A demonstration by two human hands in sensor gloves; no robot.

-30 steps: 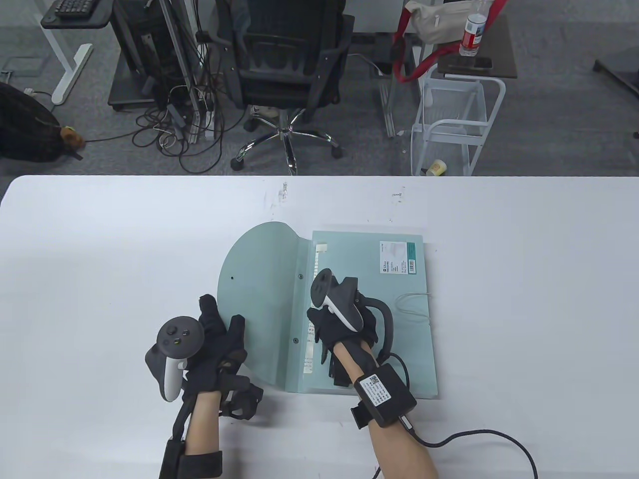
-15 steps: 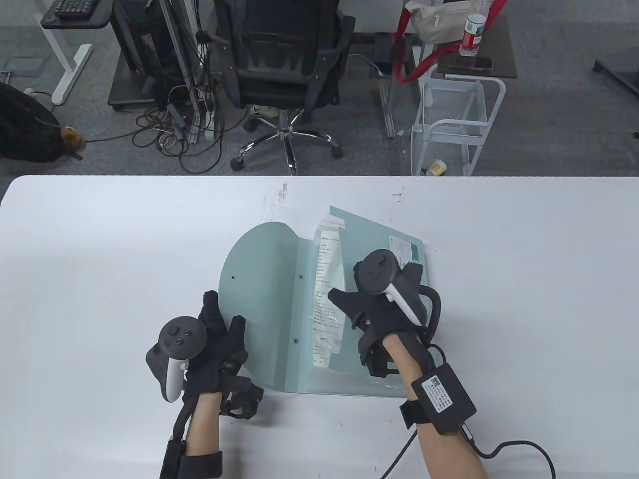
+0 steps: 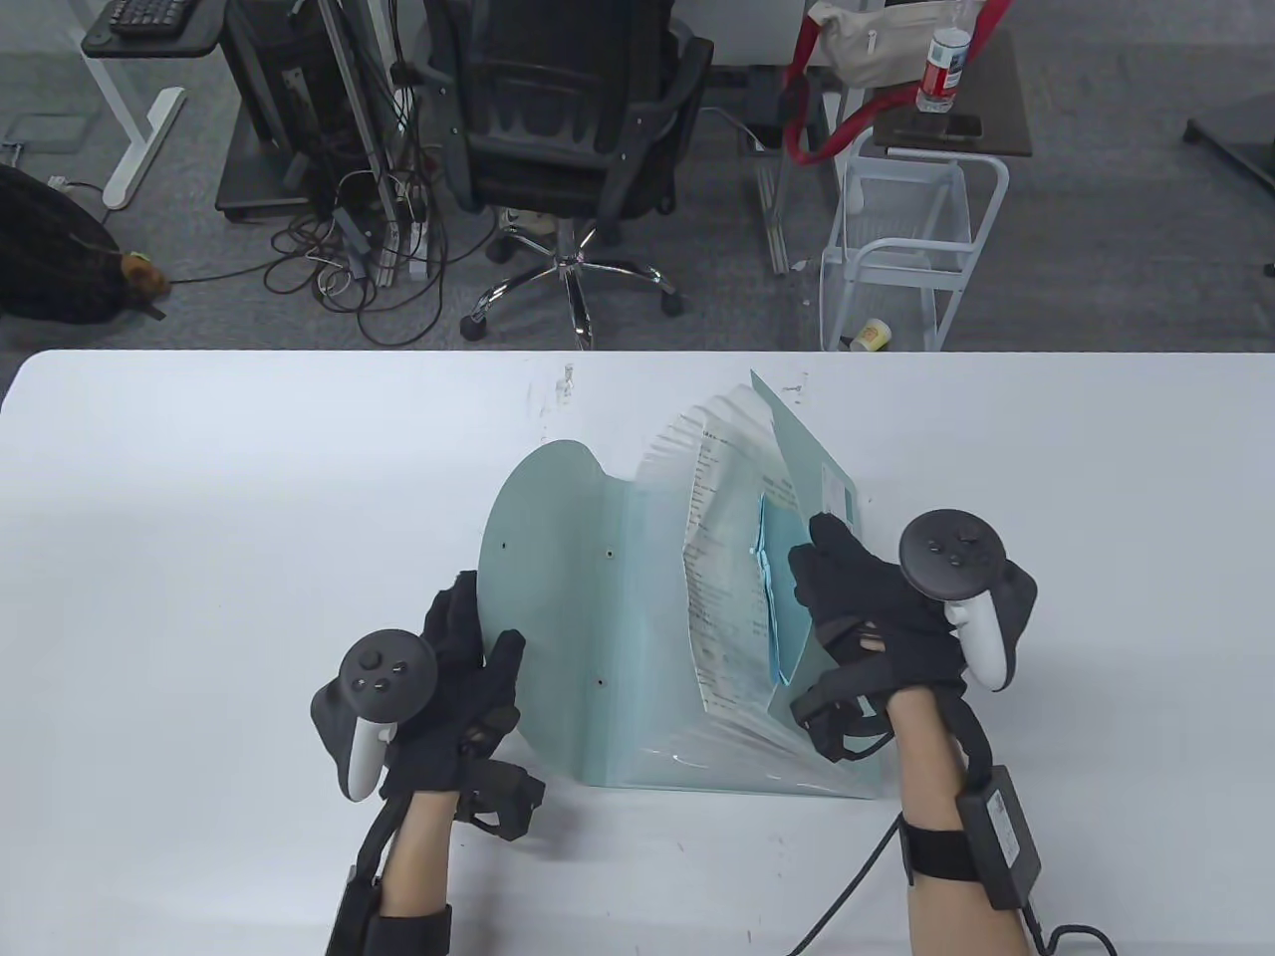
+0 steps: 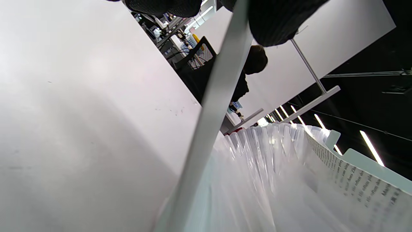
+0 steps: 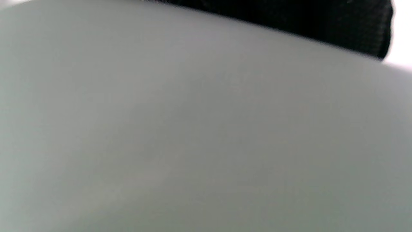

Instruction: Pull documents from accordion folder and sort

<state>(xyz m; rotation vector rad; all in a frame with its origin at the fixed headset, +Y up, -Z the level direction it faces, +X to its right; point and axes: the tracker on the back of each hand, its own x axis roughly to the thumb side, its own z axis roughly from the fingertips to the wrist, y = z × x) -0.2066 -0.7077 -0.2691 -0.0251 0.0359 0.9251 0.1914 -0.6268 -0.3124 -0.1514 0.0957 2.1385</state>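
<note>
While fanned, accordion folder (image 3: 697,597) between hands.

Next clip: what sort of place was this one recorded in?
Most likely an office or lab workspace: behind the white table stand a black swivel office chair, a tangle of computer cables on grey carpet, and a desk with a keyboard.

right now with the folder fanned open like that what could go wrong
The right hand alone props the pale green plastic accordion folder's front cover; if it slips, the pockets could snap shut on the printed white sheets. The left hand holds only the rounded flap, so the folder might slide.
</note>
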